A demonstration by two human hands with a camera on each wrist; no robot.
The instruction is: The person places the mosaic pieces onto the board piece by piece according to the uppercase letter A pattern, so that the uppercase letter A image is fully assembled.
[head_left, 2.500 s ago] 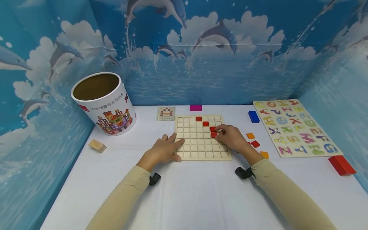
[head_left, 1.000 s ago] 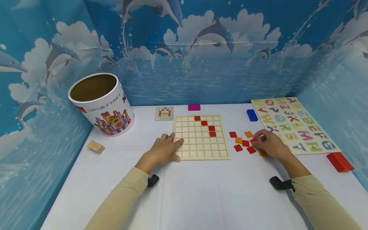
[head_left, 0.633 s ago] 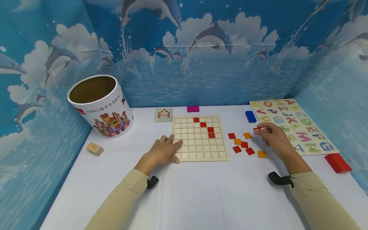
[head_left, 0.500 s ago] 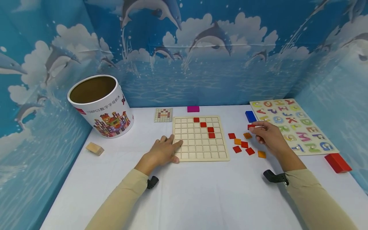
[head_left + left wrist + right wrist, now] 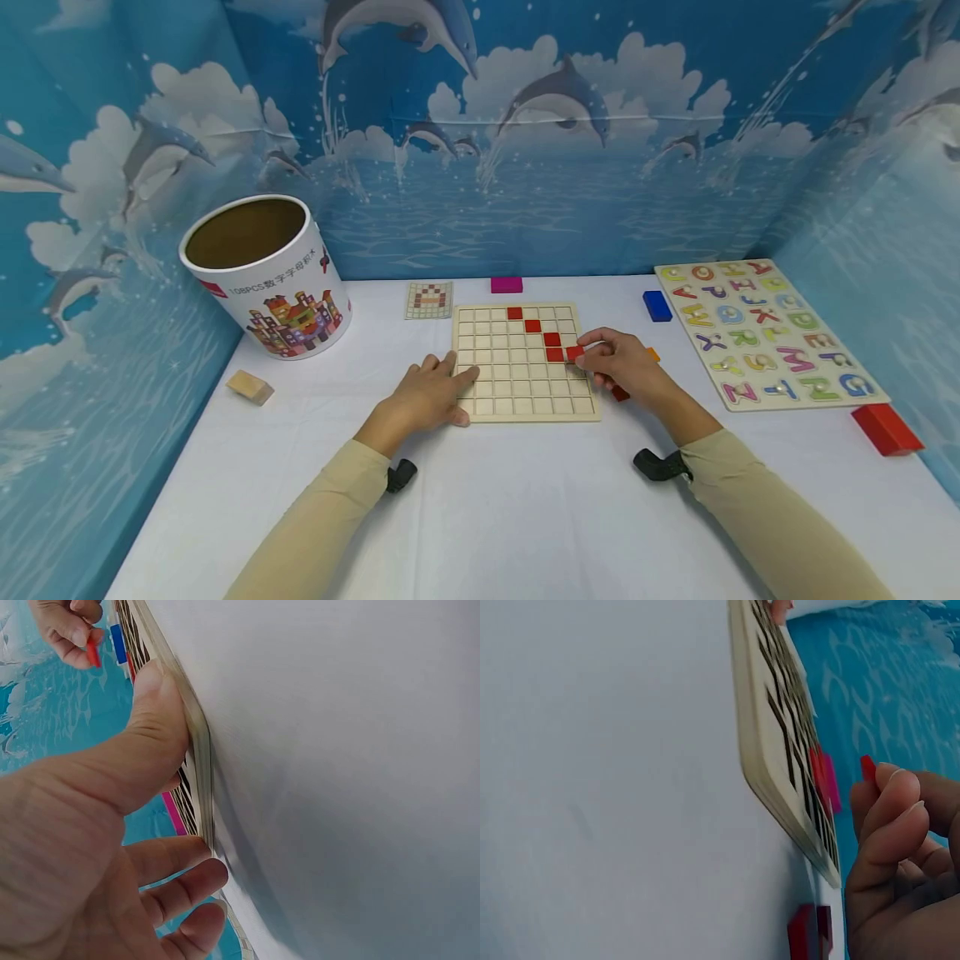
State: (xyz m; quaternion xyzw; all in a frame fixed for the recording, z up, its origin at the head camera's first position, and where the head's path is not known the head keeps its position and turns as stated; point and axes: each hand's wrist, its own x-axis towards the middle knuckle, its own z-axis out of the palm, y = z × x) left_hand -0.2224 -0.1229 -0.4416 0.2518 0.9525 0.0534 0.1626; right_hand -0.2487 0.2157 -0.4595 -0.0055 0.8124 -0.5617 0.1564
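A wooden grid board (image 5: 510,385) lies mid-table with several red tiles (image 5: 551,339) set in a diagonal. My right hand (image 5: 588,350) hovers at the board's right side and pinches a red tile (image 5: 574,352) just right of the lowest placed one. The right wrist view shows that tile (image 5: 868,766) held above the board's edge (image 5: 769,742). My left hand (image 5: 450,375) rests flat on the board's left edge, thumb (image 5: 154,727) pressed against its rim (image 5: 201,761). Loose red tiles (image 5: 619,393) and an orange tile (image 5: 654,354) lie partly hidden behind my right hand.
A white canister (image 5: 262,275) stands at the back left, with a wooden block (image 5: 251,387) in front of it. A pattern card (image 5: 429,300) and magenta block (image 5: 506,285) lie behind the board. A blue block (image 5: 657,306), alphabet puzzle (image 5: 765,333) and red block (image 5: 887,429) are on the right.
My right hand left the board, picked a red tile from the loose pile on the right and carried it back left to the board. The left hand stayed put.
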